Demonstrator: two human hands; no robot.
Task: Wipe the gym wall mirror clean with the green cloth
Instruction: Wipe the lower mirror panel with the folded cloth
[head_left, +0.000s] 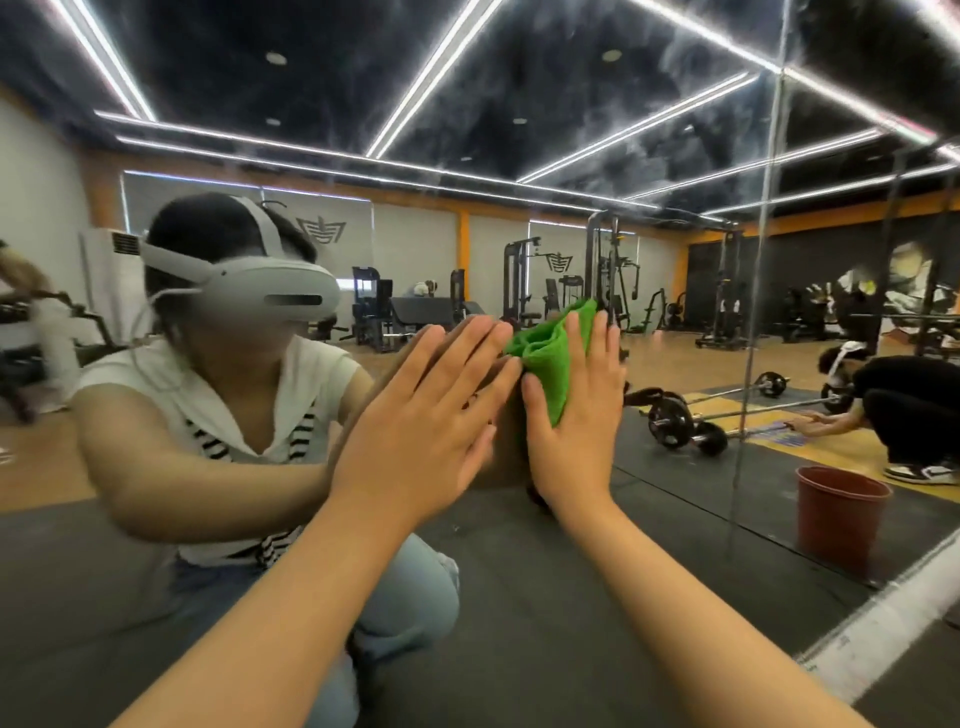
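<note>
"Where is the green cloth (545, 353)?"

"Up on the mirror (691, 332), about in the middle. The right hand (571, 431) is on top of it."

"Is the hand grabbing it?"

"No. The fingers are straight and close together, pushing the cloth flat on the glass. The thumb lies along the cloth's left edge. The cloth is bunched up and pokes out above and left of the fingers."

"And the left hand (431, 415)?"

"It is up too, just left of the cloth. Its fingers are straight and a bit spread, and it holds nothing. I cannot tell if it touches the glass."

"What else shows in the mirror?"

"The person, crouched low on the dark floor mat (519, 597), with a white headset (270, 291) on. To the right a barbell (680, 421) lies on the floor, and nearer is a red bucket (836, 514). Far right, another person (893, 395) in black squats down. Gym machines (374, 312) stand far back, and long white lights (431, 78) cross the dark ceiling."
</note>
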